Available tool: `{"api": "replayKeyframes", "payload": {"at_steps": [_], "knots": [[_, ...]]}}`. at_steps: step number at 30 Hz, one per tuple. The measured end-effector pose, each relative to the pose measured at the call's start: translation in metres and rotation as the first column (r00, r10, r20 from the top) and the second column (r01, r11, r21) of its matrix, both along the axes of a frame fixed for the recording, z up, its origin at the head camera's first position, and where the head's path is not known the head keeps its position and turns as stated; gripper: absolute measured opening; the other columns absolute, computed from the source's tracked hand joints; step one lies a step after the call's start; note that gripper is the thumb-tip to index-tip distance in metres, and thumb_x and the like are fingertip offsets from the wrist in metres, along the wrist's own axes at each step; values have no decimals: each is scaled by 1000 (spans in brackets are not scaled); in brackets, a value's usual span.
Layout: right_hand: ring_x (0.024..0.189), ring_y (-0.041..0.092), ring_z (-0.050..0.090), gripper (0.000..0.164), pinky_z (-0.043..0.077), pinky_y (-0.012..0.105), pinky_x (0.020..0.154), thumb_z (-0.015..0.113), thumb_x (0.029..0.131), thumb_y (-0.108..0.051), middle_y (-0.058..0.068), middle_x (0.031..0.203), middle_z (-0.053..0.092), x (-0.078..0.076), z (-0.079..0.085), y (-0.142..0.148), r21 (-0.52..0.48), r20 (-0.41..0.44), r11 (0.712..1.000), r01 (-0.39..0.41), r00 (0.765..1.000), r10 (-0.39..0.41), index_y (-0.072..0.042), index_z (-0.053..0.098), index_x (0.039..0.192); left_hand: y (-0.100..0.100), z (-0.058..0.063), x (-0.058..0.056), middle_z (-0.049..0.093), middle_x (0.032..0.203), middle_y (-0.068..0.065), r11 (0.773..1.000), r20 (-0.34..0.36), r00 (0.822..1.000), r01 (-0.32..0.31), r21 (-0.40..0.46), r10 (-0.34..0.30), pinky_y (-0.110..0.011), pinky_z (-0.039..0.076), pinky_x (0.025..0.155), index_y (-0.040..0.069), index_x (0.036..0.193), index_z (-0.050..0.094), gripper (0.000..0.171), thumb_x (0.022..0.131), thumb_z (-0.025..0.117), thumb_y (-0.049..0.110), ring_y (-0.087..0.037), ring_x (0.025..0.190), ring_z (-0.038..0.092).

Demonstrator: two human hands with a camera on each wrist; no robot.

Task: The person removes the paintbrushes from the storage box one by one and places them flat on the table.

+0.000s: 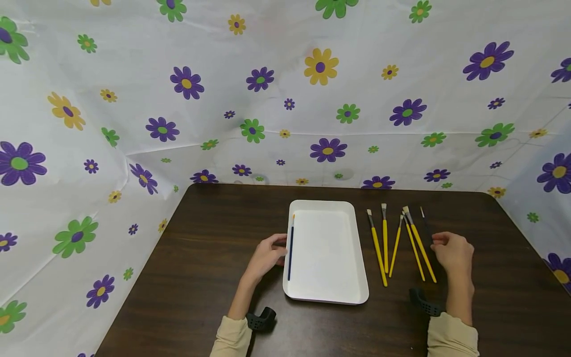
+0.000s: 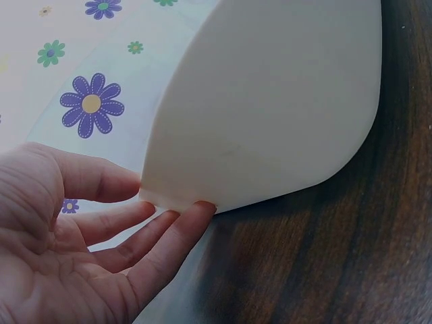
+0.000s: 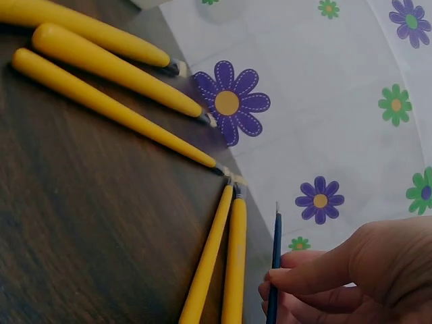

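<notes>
A white rectangular tray (image 1: 327,253) lies on the table, and a thin dark blue paintbrush (image 1: 291,253) rests along its left side. My left hand (image 1: 266,256) holds the tray's left edge; in the left wrist view, thumb and fingertips (image 2: 202,206) meet at the edge. To the right of the tray, my right hand (image 1: 453,253) pinches a second thin dark blue paintbrush (image 3: 275,260) between thumb and fingers, its tip pointing away from me. Several yellow-handled paintbrushes (image 1: 379,248) lie between the tray and the right hand, bristles toward the back.
The dark brown wooden table (image 1: 214,238) ends at the back against a white flower-printed sheet (image 1: 285,109), which also hangs along both sides. Black bands (image 1: 261,320) sit at my wrists below beige sleeves.
</notes>
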State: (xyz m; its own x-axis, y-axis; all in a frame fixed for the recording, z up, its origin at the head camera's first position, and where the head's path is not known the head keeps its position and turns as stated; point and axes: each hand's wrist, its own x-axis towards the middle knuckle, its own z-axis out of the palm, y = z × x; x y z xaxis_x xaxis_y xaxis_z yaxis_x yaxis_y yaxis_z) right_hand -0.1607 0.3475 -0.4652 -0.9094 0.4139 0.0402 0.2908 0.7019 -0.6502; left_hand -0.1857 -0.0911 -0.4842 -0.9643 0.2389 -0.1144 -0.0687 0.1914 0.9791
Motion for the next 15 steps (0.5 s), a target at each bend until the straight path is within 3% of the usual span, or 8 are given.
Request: {"api": "replayKeyframes", "payload": {"at_steps": [7, 15], "knots": [[102, 54, 57, 25, 38, 67, 97, 59, 94, 6, 32, 94, 70, -1, -1, -1, -5, 29, 1000, 11, 1000, -11, 22, 62, 113, 0, 0, 0, 62, 133, -27, 1000, 3, 1000, 2, 6, -2, -42, 63, 76, -8, 139, 59, 45, 94, 58, 0, -34, 101, 70], [100, 53, 56, 24, 41, 65, 92, 60, 94, 6, 32, 93, 69, -3, -3, 0, 11, 59, 1000, 3, 998, -4, 21, 61, 111, 0, 0, -1, 61, 132, -26, 1000, 2, 1000, 3, 14, -3, -42, 63, 75, -8, 138, 59, 45, 94, 59, 0, -35, 101, 71]]}}
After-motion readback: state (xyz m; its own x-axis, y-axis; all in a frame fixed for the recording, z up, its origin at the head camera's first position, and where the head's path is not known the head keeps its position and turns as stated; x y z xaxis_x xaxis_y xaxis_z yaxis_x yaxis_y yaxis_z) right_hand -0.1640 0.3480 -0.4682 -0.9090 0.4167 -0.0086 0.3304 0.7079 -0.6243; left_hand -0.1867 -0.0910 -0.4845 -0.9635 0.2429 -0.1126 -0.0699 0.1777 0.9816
